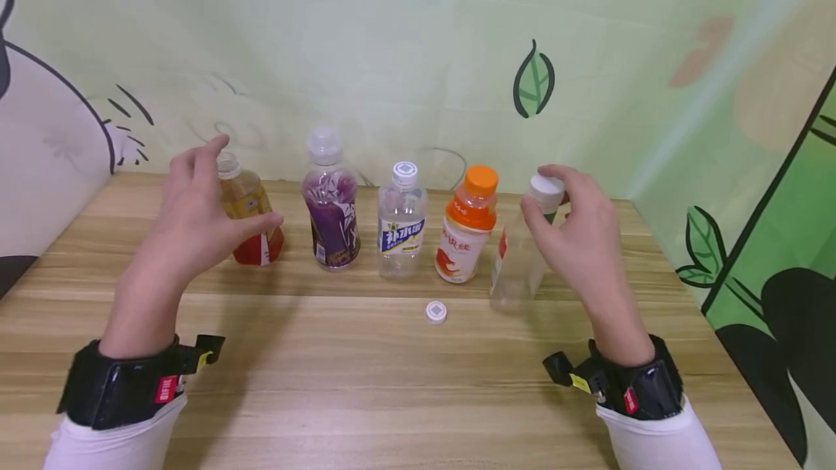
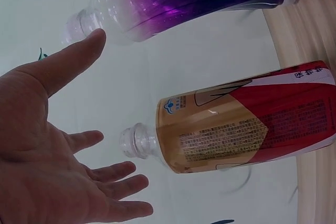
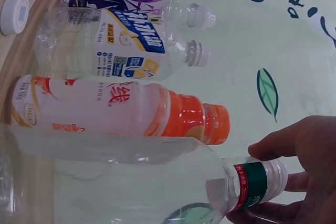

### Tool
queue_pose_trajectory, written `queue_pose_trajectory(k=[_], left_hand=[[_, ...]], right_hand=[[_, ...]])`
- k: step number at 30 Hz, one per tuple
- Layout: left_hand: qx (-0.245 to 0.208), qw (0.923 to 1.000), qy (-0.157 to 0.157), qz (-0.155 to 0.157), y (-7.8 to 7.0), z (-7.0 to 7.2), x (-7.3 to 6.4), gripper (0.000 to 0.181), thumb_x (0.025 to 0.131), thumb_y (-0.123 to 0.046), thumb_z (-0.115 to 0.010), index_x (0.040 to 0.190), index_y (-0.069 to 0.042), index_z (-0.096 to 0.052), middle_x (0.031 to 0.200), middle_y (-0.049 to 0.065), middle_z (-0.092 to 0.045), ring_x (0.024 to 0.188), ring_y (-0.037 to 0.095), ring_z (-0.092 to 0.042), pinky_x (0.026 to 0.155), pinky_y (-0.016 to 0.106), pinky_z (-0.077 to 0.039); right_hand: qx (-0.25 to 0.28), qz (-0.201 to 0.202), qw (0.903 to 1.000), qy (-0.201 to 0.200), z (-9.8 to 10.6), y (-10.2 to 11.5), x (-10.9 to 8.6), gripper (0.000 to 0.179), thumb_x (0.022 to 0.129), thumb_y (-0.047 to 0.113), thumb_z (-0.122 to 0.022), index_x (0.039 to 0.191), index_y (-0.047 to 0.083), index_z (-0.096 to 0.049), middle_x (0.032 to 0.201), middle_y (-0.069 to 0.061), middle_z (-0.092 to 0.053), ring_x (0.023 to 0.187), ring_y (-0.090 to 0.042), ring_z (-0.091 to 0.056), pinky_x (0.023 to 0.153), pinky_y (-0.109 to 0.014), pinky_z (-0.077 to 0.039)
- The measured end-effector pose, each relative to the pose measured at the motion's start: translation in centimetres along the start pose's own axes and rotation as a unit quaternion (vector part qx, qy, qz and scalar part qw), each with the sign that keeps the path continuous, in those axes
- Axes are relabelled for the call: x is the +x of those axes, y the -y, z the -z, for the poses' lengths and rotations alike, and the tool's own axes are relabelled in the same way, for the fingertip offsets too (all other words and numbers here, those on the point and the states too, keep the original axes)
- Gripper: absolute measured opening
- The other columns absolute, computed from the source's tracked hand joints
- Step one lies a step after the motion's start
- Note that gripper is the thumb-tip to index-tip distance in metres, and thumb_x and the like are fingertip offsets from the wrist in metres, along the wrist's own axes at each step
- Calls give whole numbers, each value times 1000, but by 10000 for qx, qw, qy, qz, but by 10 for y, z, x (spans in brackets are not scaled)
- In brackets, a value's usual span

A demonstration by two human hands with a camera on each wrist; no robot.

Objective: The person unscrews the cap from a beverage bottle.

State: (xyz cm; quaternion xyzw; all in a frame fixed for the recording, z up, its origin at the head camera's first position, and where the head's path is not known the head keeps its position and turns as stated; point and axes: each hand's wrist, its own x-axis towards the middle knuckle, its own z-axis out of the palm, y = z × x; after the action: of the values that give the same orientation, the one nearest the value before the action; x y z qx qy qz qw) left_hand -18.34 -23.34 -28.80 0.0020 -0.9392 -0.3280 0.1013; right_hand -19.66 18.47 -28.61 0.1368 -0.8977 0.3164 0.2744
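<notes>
My left hand (image 1: 192, 212) is spread beside a bottle with a gold and red label (image 1: 251, 223). Its fingers and thumb stand apart around the bottle's neck without gripping, as the left wrist view shows; that neck bears no cap. My right hand (image 1: 581, 227) holds a tall clear bottle (image 1: 519, 267) at its white cap (image 1: 547, 191), thumb on one side and fingers on the other. A red and green band (image 3: 249, 184) circles this bottle's neck. Part of the clear bottle is hidden behind my right hand in the head view.
Between my hands stand a purple bottle (image 1: 332, 216), a clear bottle with a blue and white label (image 1: 400, 234) and a white bottle with an orange cap (image 1: 460, 238). A loose white cap (image 1: 436, 312) lies before them on the wooden table (image 1: 366, 383). Behind hangs a printed cloth (image 1: 392, 56).
</notes>
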Motion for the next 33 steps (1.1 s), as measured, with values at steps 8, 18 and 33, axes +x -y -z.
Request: queue_pose_trajectory(k=[8,18,33], left_hand=[[77,9999,50,-119,-9,-1,-5,116,84,-40,-86,166,-15,-6,164,29,-6,141,55,-22,98,81,-32],[97,9997,11,-203,-12,-3,-5,112,85,-36,-86,165,-12,-12,162,31,-11,141,56,-23,101,79,-30],[213,9991,-157,-344,-21,-2,-13,111,84,-36,-87,165,-14,-14,164,29,-7,146,55,-13,103,80,-25]], right_hand=[[90,188,9997,-148,6,10,-5,41,94,17,-76,129,0,-65,114,-17,-67,93,-31,-59,69,-37,-40],[267,421,9984,-283,7,22,-11,46,93,18,-77,133,0,-61,116,-14,-66,92,-26,-58,67,-39,-46],[670,661,9954,164,0,34,-18,44,92,12,-77,132,0,-63,119,-15,-63,98,-26,-62,70,-43,-59]])
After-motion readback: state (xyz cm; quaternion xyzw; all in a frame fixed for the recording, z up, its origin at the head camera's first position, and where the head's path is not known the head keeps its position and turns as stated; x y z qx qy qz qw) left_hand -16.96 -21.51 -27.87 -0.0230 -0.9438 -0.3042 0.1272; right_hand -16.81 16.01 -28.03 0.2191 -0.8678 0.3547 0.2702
